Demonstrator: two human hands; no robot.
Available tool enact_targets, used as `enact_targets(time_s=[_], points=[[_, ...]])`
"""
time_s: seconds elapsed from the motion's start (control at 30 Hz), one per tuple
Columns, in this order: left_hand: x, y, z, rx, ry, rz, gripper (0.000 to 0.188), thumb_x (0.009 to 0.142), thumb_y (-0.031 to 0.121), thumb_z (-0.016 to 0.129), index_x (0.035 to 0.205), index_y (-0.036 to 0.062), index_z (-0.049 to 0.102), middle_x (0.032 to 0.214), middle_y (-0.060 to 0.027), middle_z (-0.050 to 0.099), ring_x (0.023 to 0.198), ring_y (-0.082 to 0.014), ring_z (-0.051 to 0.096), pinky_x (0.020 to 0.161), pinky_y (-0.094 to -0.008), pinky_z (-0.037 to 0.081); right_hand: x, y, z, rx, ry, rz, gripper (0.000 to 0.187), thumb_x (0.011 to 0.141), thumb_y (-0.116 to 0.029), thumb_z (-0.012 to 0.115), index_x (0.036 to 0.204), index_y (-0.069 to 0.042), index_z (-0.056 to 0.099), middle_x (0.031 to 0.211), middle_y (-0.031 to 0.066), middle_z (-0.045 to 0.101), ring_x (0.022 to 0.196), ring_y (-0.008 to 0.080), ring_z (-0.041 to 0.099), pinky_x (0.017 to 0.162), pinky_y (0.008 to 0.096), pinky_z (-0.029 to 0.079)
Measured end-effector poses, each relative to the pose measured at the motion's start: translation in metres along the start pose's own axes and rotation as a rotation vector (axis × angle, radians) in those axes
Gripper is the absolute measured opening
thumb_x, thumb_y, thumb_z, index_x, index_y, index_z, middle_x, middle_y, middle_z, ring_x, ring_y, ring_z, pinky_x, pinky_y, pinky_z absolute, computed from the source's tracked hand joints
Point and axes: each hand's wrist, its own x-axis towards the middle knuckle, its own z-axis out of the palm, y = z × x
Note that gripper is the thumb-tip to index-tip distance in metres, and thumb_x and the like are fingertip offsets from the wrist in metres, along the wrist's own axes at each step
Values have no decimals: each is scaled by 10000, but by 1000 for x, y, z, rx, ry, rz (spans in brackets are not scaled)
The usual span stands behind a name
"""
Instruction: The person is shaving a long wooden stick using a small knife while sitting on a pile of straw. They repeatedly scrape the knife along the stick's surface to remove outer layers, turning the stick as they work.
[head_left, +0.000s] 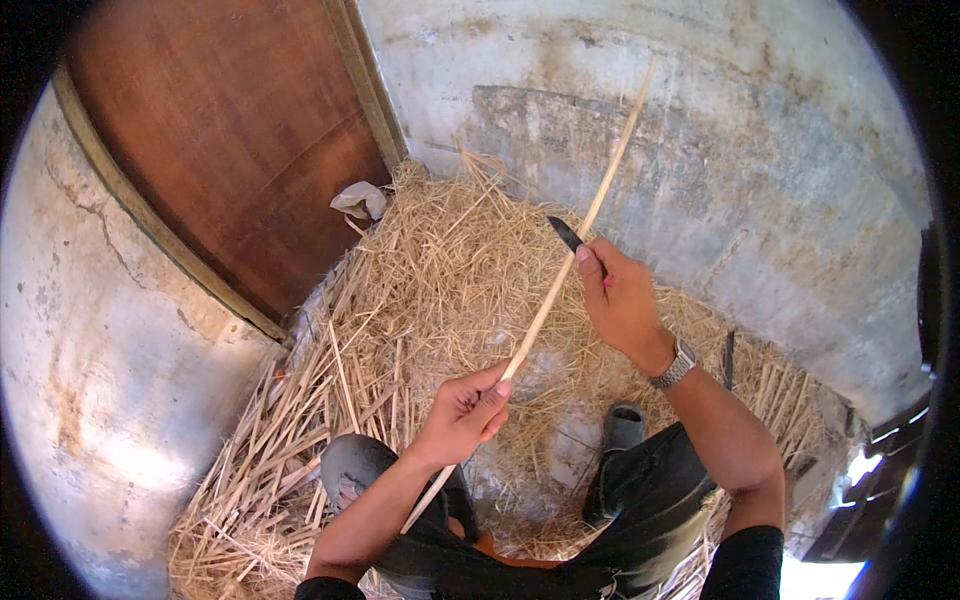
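Left hand (462, 412) pinches the bamboo-like strip (545, 312) toward its lower end, likely to steady it. Right hand (622, 305) grips the knife (565, 233), blade right by the strip, probably to keep the edge controlled. Strip slants above straw-like shavings (465, 262): pale, slim, near-straight, narrowing toward the far tip.

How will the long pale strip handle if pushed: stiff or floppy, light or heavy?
Probably fairly stiff, perhaps springy: the strip runs nearly straight well past the left hand. Likely light for its length, being so slender. It would probably flex first toward its thin tip.
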Motion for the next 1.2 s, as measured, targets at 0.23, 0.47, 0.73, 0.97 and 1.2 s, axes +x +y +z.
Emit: enact_targets(time_s=[0.23,0.47,0.73,0.97,1.2], points=[[1,-8,-9,-109,55,36,408,1038,185,559,1420,44,535,618,34,434,481,-47,369,422,-233,261,-55,-47,26,98,-367,-142,216,985,-241,562,880,-57,608,622,201,580,563,429,594,496,502,445],[2,-8,-12,-170,48,37,383,1028,156,575,1399,58,567,592,42,457,459,-38,357,426,-227,270,-29,-33,16,52,-169,-49,254,998,-246,540,842,-50,580,591,210,550,549,435,581,496,514,431],[5,-11,-16,-307,92,-58,395,1004,144,612,1393,85,579,547,25,479,407,-50,380,392,-223,264,-40,-37,26,131,-299,-140,223,991,-226,541,855,-53,576,602,214,560,560,431,593,495,508,443],[0,-2,-16,-131,54,-6,405,993,125,623,1394,86,578,550,36,479,413,-42,384,393,-224,266,-54,-52,28,105,-312,-129,216,982,-210,557,844,-46,577,610,206,566,566,435,592,490,499,443],[0,-4,-12,-149,107,-24,401,983,130,644,1379,91,595,547,39,479,405,-37,370,394,-226,267,-36,-39,18,92,-181,-82,249,1002,-218,566,843,-26,550,590,209,500,505,372,555,484,448,403]])
